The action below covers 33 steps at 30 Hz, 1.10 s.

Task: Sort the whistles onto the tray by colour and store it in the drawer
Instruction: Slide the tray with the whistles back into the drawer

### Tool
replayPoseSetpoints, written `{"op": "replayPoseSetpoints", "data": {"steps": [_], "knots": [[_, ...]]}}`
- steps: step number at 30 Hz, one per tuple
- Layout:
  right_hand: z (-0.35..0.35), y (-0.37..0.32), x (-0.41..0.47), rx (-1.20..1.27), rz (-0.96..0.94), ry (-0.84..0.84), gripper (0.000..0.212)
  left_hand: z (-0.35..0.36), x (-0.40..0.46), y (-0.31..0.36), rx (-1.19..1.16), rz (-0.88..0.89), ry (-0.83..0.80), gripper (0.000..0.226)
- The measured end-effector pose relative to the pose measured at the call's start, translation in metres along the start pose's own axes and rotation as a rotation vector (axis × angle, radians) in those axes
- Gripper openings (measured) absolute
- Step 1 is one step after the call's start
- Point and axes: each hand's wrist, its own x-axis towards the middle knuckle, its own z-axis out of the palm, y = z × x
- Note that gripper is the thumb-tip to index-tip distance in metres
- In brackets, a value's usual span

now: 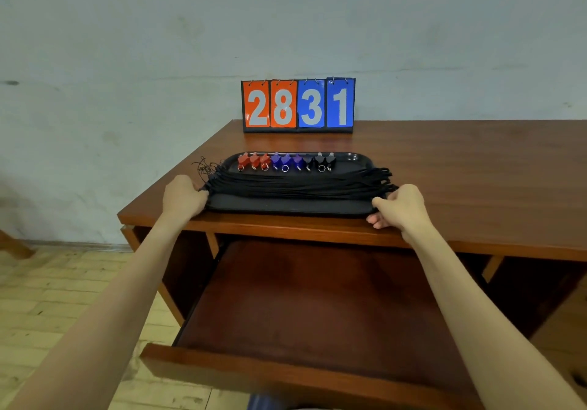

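Now both hands are taking the tray (286, 204) by its ends, near the front edge of the desk (444, 161). The left hand (182, 196) is curling its fingers over the left rim, and the right hand (401, 206) is gripping the right rim, thumb on top and fingers tucked under the edge.

The risk, I'd say, is sitting in those cords (298, 184): they're lying in a loose black bundle across the tray, some loops spilling past the left end. If the tray is tipping as it's coming down into the open drawer (311, 298) just below, the whistles (286, 161) could be sliding and mixing their colours, or a trailing loop could be catching on the desk edge.

The whistles themselves are lining up along the far side of the tray: reds at the left, blues in the middle, blacks at the right, each with a small metal ring. A scoreboard (298, 104) is standing behind, against the wall.
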Motion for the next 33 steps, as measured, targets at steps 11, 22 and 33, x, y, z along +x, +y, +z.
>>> {"op": "replayPoseSetpoints", "data": {"steps": [11, 22, 33], "knots": [[-0.027, 0.048, -0.092, 0.121, -0.171, 0.251, 0.016, -0.018, -0.107, -0.013, -0.203, 0.034, 0.187, 0.026], [-0.039, 0.083, -0.180, 0.233, -0.265, 0.320, 0.029, -0.051, -0.208, -0.040, -0.294, -0.015, 0.290, 0.026], [-0.058, 0.107, -0.234, 0.273, -0.305, 0.385, 0.028, -0.062, -0.273, -0.049, -0.290, 0.039, 0.290, 0.027]]}}
